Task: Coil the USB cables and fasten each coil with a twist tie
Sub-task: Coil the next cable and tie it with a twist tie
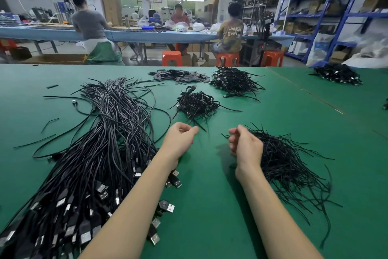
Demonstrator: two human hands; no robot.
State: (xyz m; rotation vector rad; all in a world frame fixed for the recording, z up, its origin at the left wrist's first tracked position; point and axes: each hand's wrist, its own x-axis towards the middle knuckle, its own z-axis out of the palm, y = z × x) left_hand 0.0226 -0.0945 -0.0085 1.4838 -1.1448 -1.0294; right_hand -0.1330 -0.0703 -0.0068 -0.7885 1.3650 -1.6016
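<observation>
My left hand (181, 141) and right hand (246, 147) hover loosely curled over the green felt tabletop (210, 206), holding nothing I can make out. The big sheaf of long black USB cables (100, 153) lies just left — limp, light, likely springy, best taken near the plug end. The heap of thin black twist ties (285, 162) sits under my right hand — wiry, easily pinched singly.

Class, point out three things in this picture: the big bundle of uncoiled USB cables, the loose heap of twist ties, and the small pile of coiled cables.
USB cables (109, 132): head view, mid-bundle strands.
Twist ties (281, 160): head view, heap centre.
Coiled cables (196, 104): head view, pile centre.
</observation>
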